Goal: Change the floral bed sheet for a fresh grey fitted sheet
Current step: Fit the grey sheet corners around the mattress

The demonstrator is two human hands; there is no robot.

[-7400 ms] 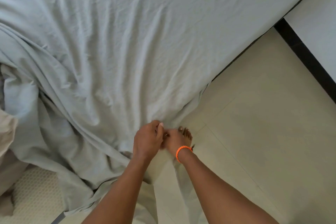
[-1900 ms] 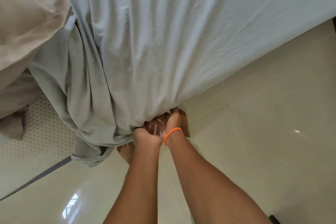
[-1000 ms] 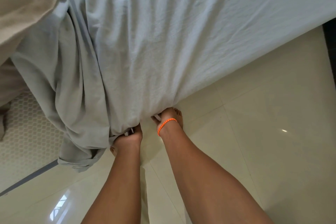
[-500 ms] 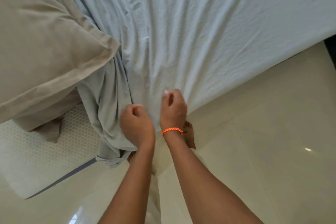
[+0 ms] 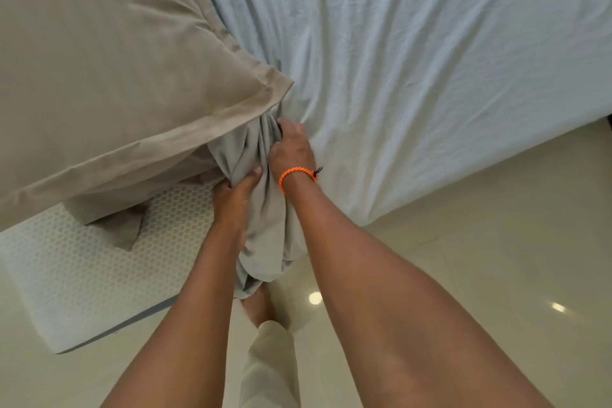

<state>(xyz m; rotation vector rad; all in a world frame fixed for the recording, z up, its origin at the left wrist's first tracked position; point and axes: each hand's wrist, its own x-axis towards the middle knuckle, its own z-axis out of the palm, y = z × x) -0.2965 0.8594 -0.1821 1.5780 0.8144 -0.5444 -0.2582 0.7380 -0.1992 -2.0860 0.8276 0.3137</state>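
Observation:
The grey fitted sheet [image 5: 414, 60] lies wrinkled over most of the mattress, and a bunched end of it hangs down past the bed's near edge. My left hand [image 5: 236, 197] grips this bunch from the left, thumb pressed into the folds. My right hand [image 5: 291, 151], with an orange cord on its wrist, clutches the same bunch higher up, just below the pillow's corner. The bare mattress corner [image 5: 86, 275], white with a honeycomb pattern, shows at lower left. No floral sheet is in view.
A large beige pillow [image 5: 109, 60] lies on the mattress at upper left, its corner overhanging the bunched sheet. Glossy cream floor tiles [image 5: 480, 258] fill the lower right. My bare foot [image 5: 260, 308] and trouser leg stand under the hanging sheet.
Both hands have moved up and left from the smoothed sheet edge and have gathered the loose bunch below the pillow. The view has shifted toward the bare mattress corner.

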